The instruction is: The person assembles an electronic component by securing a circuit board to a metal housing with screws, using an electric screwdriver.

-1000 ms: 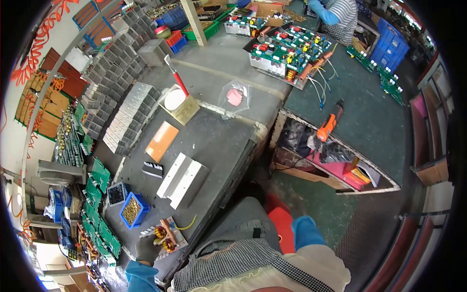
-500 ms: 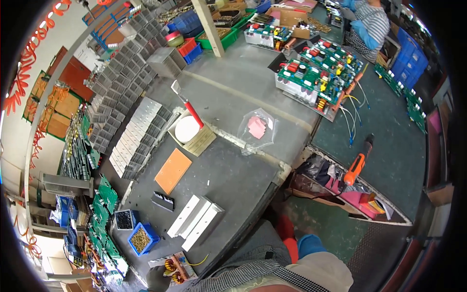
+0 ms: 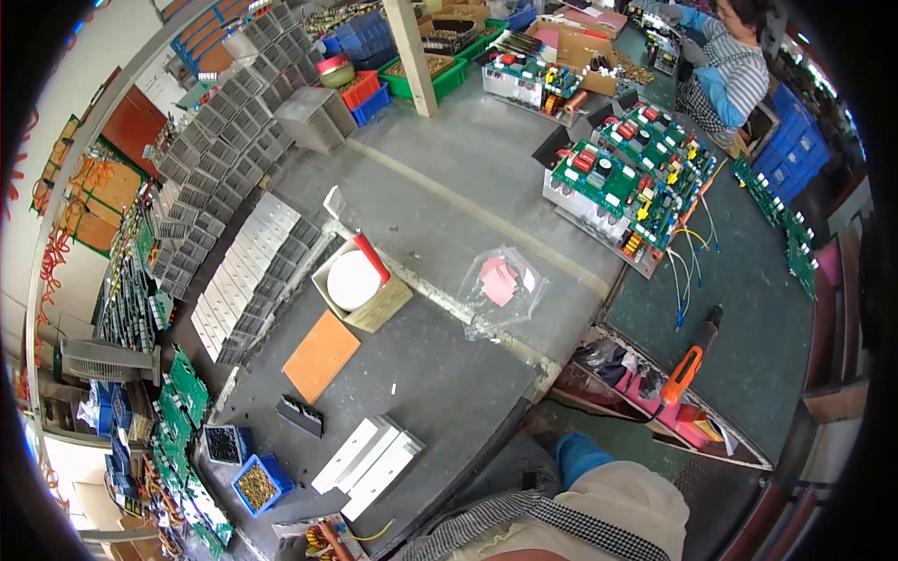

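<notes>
Neither of the person's hands can be seen, so I cannot tell if either grip is apart or together; only a knee in light trousers (image 3: pixel 622 496) and a checked sleeve (image 3: pixel 496 524) show at the lower edge. Nearest to them, on the dark bench (image 3: pixel 440 383), lie white metal bars (image 3: pixel 369 465) side by side. An orange board (image 3: pixel 321 355) is further up, just beside a box with a white disc (image 3: pixel 360 285).

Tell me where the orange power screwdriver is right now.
In the head view the orange power screwdriver lies to the person's right, on the dark bench beside the open drawer, just below the green circuit board assemblies.
</notes>
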`<state>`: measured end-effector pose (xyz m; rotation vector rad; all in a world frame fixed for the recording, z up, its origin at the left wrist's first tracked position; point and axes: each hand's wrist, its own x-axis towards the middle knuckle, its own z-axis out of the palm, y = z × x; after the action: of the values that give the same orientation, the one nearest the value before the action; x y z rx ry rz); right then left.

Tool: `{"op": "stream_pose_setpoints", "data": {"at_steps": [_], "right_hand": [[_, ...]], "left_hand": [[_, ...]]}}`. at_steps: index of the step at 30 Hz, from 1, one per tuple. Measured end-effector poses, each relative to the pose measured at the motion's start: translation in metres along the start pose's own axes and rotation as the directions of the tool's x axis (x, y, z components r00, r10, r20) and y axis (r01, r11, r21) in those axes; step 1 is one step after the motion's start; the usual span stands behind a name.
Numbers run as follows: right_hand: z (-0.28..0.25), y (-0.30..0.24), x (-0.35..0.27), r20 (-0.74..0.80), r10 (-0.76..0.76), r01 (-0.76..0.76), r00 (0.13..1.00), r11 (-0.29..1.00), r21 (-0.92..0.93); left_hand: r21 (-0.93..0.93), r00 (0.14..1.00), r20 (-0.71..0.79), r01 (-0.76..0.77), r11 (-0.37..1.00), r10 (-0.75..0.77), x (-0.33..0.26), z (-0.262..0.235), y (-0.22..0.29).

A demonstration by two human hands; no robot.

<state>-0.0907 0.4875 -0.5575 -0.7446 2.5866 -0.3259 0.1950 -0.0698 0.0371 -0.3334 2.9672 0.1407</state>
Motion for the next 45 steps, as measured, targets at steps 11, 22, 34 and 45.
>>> {"op": "stream_pose_setpoints", "data": {"at_steps": [11,22,34,45], "right_hand": [[-0.039,0.083,0.007,0.141,0.061,-0.080,0.988,0.988,0.133],[-0.142,0.101,-0.057,-0.091,0.051,-0.060,0.995,0.994,-0.093],[-0.316,-0.017,-0.129,0.300,0.071,-0.141,0.951,0.966,0.218],[-0.516,-0.436,-0.154,0.049,-0.869,0.795,0.492,0.472,0.382]], "left_hand": [[0.045,0.975,-0.141,0.177,0.983,-0.169,-0.009,0.024,0.003],[0.109,0.979,-0.154,0.149,0.983,-0.132,0.014,0.018,0.015],[0.135,0.909,-0.190,0.399,0.907,-0.371,0.017,-0.004,0.035],[-0.001,0.832,-0.516,0.235,0.972,-0.202,0.014,0.040,0.020]]}}
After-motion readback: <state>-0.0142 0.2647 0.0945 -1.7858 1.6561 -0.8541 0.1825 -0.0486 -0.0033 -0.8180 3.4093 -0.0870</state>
